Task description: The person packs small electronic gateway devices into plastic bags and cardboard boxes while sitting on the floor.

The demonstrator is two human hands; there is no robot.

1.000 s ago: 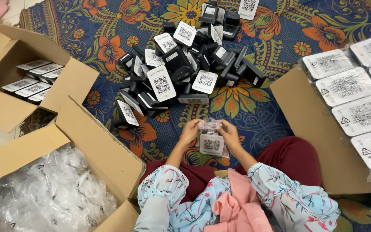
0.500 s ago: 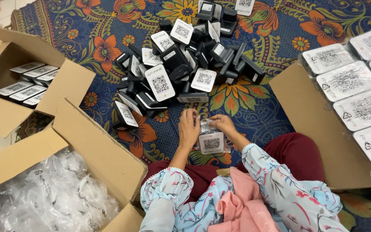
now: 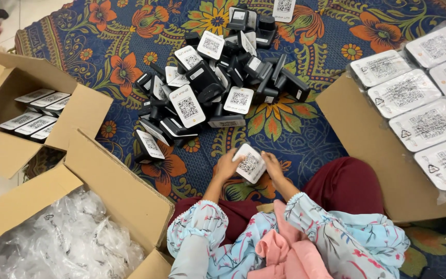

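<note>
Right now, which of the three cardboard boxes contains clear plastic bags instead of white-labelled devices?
The box at lower left, beside the left hand: it holds crumpled clear plastic bags, whereas the other two hold white-labelled devices.

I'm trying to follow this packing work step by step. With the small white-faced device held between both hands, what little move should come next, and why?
Probably carry the device right to the box of bagged units. Left hand and right hand grip its edges, and it looks bagged, though that is hard to tell.

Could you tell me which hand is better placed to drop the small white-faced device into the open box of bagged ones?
Probably the right hand: it holds the device on the side of the box of bagged ones, while the left hand sits farther off.
</note>
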